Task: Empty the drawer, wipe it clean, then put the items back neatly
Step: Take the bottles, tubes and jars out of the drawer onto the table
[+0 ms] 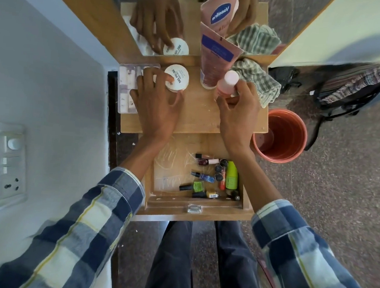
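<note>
The wooden drawer [193, 212] is pulled open below the tabletop [197, 119]. Inside, on its right side, lie several nail polish bottles [198, 186] and a neon green bottle [231, 176]; clear plastic lining [171, 165] covers its left side. On the tabletop, my left hand [156, 103] grips a round white nail polish remover tub [176, 77]. My right hand [238, 111] holds a small pink bottle [227, 83] with a pale cap, upright on the table. A pink Vaseline tube [215, 60] stands against the mirror, with a checked cloth [254, 78] to its right.
A clear box of small items [126, 85] lies at the table's left edge, partly under my left hand. A mirror [193, 20] backs the table. An orange bucket [281, 136] stands on the floor at right, with a backpack [345, 91] beyond. A switchboard [7, 165] is on the left wall.
</note>
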Motion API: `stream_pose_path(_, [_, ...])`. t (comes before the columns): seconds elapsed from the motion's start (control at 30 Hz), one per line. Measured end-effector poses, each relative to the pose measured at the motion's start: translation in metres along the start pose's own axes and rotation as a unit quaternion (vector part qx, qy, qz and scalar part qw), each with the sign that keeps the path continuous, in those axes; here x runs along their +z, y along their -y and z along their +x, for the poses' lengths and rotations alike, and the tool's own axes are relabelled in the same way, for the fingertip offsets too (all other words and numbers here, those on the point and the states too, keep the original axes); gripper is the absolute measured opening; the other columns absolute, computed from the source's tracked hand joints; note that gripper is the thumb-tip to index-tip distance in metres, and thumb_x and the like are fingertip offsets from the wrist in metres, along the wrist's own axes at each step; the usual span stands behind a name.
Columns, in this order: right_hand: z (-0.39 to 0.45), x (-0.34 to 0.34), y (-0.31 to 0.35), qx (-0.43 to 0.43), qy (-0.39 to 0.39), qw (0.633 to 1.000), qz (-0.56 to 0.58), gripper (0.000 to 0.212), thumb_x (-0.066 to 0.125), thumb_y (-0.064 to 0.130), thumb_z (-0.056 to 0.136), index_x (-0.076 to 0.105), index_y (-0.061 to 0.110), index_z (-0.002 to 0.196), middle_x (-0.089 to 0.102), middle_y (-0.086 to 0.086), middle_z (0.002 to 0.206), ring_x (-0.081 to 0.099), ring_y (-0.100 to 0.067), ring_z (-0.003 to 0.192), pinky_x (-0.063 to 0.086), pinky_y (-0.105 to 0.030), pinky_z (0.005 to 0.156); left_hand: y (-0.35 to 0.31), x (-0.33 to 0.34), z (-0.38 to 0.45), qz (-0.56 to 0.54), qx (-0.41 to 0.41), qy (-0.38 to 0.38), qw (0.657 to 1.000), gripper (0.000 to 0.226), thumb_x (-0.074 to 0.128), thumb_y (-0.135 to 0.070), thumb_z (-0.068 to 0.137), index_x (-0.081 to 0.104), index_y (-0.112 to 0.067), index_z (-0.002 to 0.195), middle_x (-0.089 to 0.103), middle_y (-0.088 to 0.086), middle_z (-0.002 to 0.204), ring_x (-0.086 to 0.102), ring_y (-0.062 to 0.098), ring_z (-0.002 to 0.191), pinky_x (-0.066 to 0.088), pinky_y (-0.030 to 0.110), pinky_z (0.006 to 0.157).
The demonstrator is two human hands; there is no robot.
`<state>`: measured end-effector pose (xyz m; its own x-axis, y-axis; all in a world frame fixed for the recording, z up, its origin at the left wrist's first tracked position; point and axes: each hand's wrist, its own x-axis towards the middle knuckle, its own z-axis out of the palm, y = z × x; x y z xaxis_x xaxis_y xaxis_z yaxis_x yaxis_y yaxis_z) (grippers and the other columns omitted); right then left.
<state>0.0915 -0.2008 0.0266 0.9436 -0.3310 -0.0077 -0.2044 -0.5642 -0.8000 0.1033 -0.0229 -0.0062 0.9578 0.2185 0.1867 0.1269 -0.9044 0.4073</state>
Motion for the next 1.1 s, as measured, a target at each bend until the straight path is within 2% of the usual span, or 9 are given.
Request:
stream_pose_path(0.07, [0.003,0.002,0.0,-0.008,-0.006,1.0,-0.013,0.028,0.083,0.006,0.085,0.069,0.009,0.109,0.061,0.0,0.109,0.059,-0.015,0.096,0.046,-0.018,0.08,-0.001,0.001,0.002,0.002,-0.007,0.004,1.0,0.052,0.077,-0.045,0.088,0.062,-0.016,0.128,0.06,0.01,0.139,0.056,0.031,0.129,0.047,0.048,0.101])
stream_pose_path(0.27, [0.003,0.004,-0.005,-0.013,-0.007,1.0,-0.027,0.031,0.086,0.007,0.084,0.07,0.006,0.11,0.062,0.0,0.108,0.053,-0.009,0.092,0.035,0.0,0.075,-0.007,0.0,-0.004,-0.009,-0.021,0.019,1.0,0.06,0.077,-0.047,0.088,0.06,-0.014,0.135,0.058,0.013,0.142,0.051,0.032,0.135,0.045,0.048,0.105])
stream_pose_path(0.47, [-0.006,0.0,-0.009,-0.009,-0.007,1.0,-0.02,0.033,0.084,0.01,0.087,0.071,0.005,0.117,0.067,-0.004,0.113,0.051,0.002,0.084,0.038,0.0,0.079,-0.018,-0.005,-0.04,-0.062,0.036,0.042,0.997,0.046,0.075,-0.036,0.094,0.06,-0.013,0.131,0.056,0.012,0.136,0.053,0.028,0.126,0.047,0.043,0.101])
stream_pose_path(0.57, [-0.009,0.0,-0.011,-0.003,-0.003,1.0,-0.025,0.039,0.083,0.013,0.088,0.07,0.008,0.124,0.065,-0.002,0.12,0.054,-0.004,0.097,0.036,0.0,0.083,-0.024,-0.004,-0.061,-0.101,0.048,0.059,0.992,0.041,0.076,-0.028,0.095,0.061,-0.011,0.129,0.056,0.011,0.128,0.055,0.026,0.119,0.048,0.04,0.097])
stream_pose_path(0.67, [-0.017,-0.008,-0.015,-0.002,0.005,1.0,-0.027,0.047,0.082,0.009,0.087,0.065,0.008,0.132,0.062,-0.005,0.128,0.051,0.008,0.102,0.033,0.002,0.087,-0.028,-0.004,-0.082,-0.141,0.069,0.075,0.985,0.033,0.075,-0.021,0.098,0.061,-0.009,0.126,0.058,0.009,0.119,0.057,0.022,0.107,0.05,0.036,0.091])
stream_pose_path(0.73, [-0.027,-0.016,-0.02,-0.003,0.009,1.0,-0.026,0.048,0.081,0.007,0.086,0.062,0.011,0.13,0.06,-0.003,0.125,0.054,0.011,0.097,0.042,-0.005,0.084,-0.027,-0.005,-0.1,-0.155,0.096,0.1,0.978,0.024,0.072,-0.019,0.102,0.064,-0.009,0.122,0.061,0.005,0.115,0.057,0.014,0.095,0.051,0.029,0.079])
stream_pose_path(0.83, [-0.05,-0.028,-0.031,0.004,0.02,0.999,-0.032,0.038,0.082,0.013,0.088,0.062,0.016,0.12,0.06,0.005,0.111,0.06,-0.002,0.084,0.052,-0.019,0.074,-0.019,-0.002,-0.127,-0.155,0.115,0.169,0.967,0.016,0.07,-0.021,0.105,0.067,-0.012,0.118,0.063,-0.001,0.113,0.052,0.002,0.082,0.048,0.019,0.066])
stream_pose_path(0.93, [-0.078,-0.04,-0.048,0.016,0.059,0.997,-0.045,0.026,0.079,0.015,0.092,0.062,0.019,0.11,0.061,0.008,0.106,0.061,-0.007,0.085,0.058,-0.034,0.075,-0.005,0.003,-0.148,-0.136,0.114,0.244,0.953,0.021,0.069,-0.025,0.105,0.068,-0.016,0.123,0.062,-0.005,0.116,0.048,-0.002,0.081,0.05,0.02,0.066])
stream_pose_path(1.1, [-0.117,-0.053,-0.079,0.061,0.13,0.982,-0.125,0.016,0.079,0.022,0.094,0.067,0.024,0.104,0.063,0.014,0.105,0.065,-0.005,0.087,0.06,-0.041,0.077,0.003,0.009,-0.161,-0.099,0.08,0.325,0.937,0.033,0.073,-0.027,0.103,0.065,-0.024,0.135,0.06,-0.01,0.128,0.051,0.002,0.076,0.053,0.026,0.068])
